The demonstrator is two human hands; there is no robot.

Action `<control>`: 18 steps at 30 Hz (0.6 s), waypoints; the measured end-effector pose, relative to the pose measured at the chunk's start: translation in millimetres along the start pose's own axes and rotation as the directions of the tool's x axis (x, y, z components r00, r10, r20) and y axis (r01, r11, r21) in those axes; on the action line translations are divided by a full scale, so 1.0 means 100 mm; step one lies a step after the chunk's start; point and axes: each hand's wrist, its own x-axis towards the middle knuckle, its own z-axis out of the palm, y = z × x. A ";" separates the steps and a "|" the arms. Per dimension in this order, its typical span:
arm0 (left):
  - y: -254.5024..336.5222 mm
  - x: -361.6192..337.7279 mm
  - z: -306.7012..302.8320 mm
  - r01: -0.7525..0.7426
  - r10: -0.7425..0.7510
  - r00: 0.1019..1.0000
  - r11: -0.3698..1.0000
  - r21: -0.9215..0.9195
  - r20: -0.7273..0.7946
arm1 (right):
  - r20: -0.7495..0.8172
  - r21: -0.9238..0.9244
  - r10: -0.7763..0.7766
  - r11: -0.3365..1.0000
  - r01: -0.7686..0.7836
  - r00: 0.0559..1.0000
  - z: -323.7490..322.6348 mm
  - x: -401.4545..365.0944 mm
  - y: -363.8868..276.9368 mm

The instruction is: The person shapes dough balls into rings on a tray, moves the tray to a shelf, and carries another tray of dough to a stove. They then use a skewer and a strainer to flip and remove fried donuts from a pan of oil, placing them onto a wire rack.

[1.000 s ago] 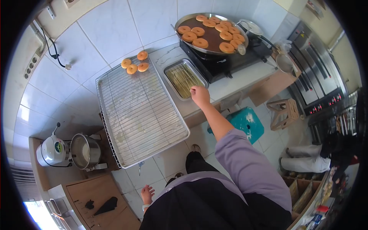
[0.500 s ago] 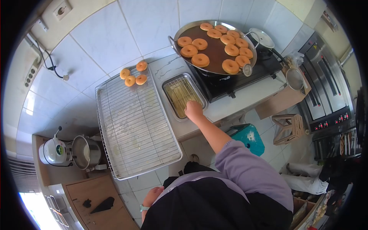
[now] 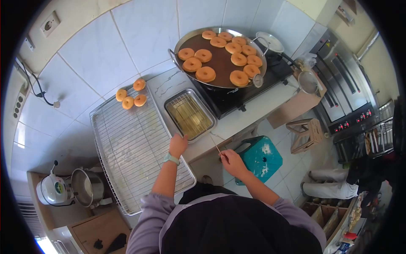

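Note:
My right hand [image 3: 231,161] holds a thin wooden skewer [image 3: 215,146] just off the counter's front edge. My left hand [image 3: 178,144], with a watch on the wrist, rests at the near corner of the small metal tray [image 3: 171,105], which holds a wire rack and skewers. Behind it a wide pan [image 3: 220,61] of dark oil on the black stove [image 3: 258,86] carries several floating doughnuts [image 3: 206,74]. Three fried doughnuts [image 3: 128,102] lie at the far corner of the large wire cooling rack [image 3: 127,156] to the left.
A teal stool [image 3: 259,159] and a wooden stool [image 3: 305,135] stand on the tiled floor to the right. A strainer [image 3: 308,81] lies beside the stove, ovens [image 3: 351,84] stand at far right. A pot [image 3: 86,187] and a cooker [image 3: 50,190] sit lower left.
My right hand has drawn back from the small tray with a skewer in it. My left hand has come up from my side to the tray's near corner.

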 end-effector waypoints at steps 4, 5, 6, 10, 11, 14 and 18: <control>-0.19 0.16 0.39 0.090 -0.108 0.987 0.986 -0.142 -0.120 | -0.080 0.087 0.102 0.992 -0.095 0.992 -0.15 -0.15 -0.14; -0.18 0.13 0.41 0.062 -0.104 0.978 0.972 -0.225 -0.178 | -0.097 0.129 0.146 0.983 -0.133 0.984 -0.15 -0.17 -0.16; -0.16 0.11 0.43 0.028 -0.104 0.966 0.952 -0.304 -0.236 | -0.117 0.100 0.120 0.989 -0.108 0.986 -0.16 -0.17 -0.18; -0.02 -0.06 0.31 -0.210 0.011 0.846 0.926 -0.313 -0.533 | -0.158 0.045 0.081 0.996 -0.075 0.984 -0.13 -0.12 -0.27; -0.02 -0.09 0.27 -0.174 -0.024 0.861 0.925 -0.338 -0.508 | -0.159 0.045 0.084 0.996 -0.078 0.984 -0.12 -0.08 -0.30; -0.09 -0.24 0.14 -0.103 -0.090 0.897 0.909 -0.403 -0.432 | -0.168 -0.009 0.068 0.997 -0.070 0.983 -0.09 0.19 -0.54; -0.24 -0.55 0.05 -0.156 -0.040 0.901 0.900 -0.407 -0.433 | -0.082 -0.197 -0.114 0.976 0.096 0.990 0.07 0.65 -0.93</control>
